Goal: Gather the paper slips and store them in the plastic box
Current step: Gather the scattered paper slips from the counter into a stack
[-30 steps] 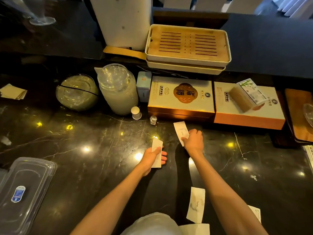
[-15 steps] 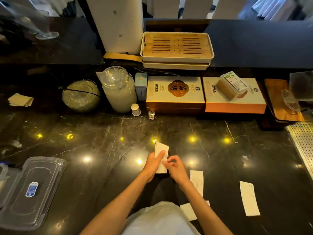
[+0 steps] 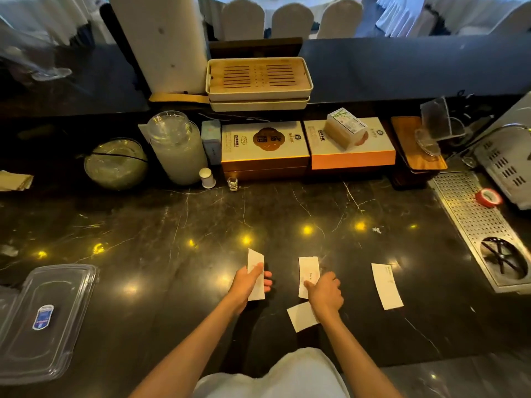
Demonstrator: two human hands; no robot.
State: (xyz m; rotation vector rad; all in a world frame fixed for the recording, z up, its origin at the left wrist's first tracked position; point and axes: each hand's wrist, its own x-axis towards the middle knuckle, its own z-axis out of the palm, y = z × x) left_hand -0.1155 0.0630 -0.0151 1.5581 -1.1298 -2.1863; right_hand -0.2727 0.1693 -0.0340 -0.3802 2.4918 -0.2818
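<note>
A paper slip (image 3: 255, 278) is pinched upright in the left hand (image 3: 249, 283). The right hand (image 3: 324, 293) is pressed, fingers curled, onto a second slip (image 3: 308, 272); whether its edge is lifted cannot be told. A third slip (image 3: 301, 316) lies under that wrist, a fourth (image 3: 386, 285) further right. The clear plastic box (image 3: 43, 320) sits far left, across bare black marble counter (image 3: 161, 254).

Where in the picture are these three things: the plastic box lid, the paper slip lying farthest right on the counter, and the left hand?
plastic box lid (image 3: 46, 317), head view, on its flat clear top beside the blue label.
farthest-right paper slip (image 3: 387, 285), head view, middle of the sheet.
left hand (image 3: 249, 284), head view, back of the hand.
</note>
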